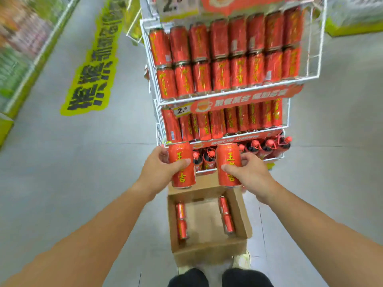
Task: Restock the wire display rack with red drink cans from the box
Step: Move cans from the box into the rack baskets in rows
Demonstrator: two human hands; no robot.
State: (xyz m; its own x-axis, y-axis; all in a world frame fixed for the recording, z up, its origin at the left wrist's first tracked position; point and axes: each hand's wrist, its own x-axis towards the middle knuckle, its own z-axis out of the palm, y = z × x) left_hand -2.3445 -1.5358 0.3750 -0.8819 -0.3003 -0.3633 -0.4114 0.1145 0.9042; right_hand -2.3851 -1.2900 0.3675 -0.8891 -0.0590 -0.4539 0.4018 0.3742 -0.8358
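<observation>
My left hand (160,168) grips one upright red drink can (182,165) with yellow characters. My right hand (249,170) grips a second red can (228,165) beside it. Both cans hang above the open cardboard box (209,249) on the floor, in front of the rack's bottom tier. Several red cans (227,217) lie in two short lines along the box's left and right walls. The white wire display rack (319,65) stands ahead, its upper tier filled with two rows of red cans (219,59), the tier below holding another row.
Red-capped dark bottles (267,147) fill the rack's bottom tier behind the held cans. A yellow floor sticker (93,69) lies to the left on the grey floor. Green shelving (18,59) lines the far left. My shoes and dark trousers (219,276) are just behind the box.
</observation>
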